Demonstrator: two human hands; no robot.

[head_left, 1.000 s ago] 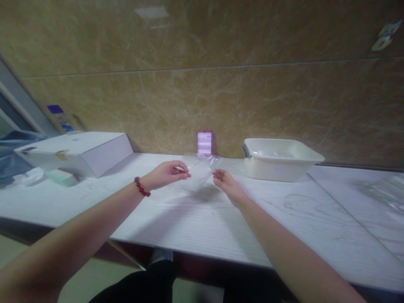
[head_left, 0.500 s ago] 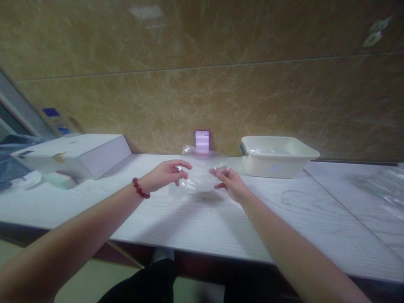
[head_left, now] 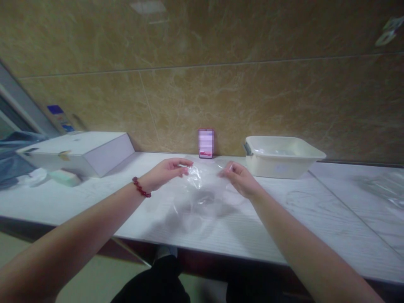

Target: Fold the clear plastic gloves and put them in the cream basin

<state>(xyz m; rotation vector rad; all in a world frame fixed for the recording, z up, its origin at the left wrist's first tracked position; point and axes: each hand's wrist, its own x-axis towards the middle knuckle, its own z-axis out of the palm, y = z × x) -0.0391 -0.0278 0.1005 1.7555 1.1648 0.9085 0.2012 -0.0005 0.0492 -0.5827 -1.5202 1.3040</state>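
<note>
A clear plastic bag (head_left: 205,189) hangs between my two hands above the white table (head_left: 94,198), its lower part spread toward me. My left hand (head_left: 166,172), with a red bead bracelet at the wrist, pinches the bag's upper left edge. My right hand (head_left: 240,179) pinches the upper right edge. Both hands are closed on the plastic, about a hand's width apart.
A cream plastic tub (head_left: 282,156) stands at the back right. A small purple-screened phone (head_left: 205,144) leans on the marble wall. A flat white box (head_left: 78,151) lies at the left, with more clear plastic (head_left: 385,187) at the far right.
The bag has been pulled open and drawn down toward me, now hanging wider. My right hand went from loose beside the bag to pinching its edge.
</note>
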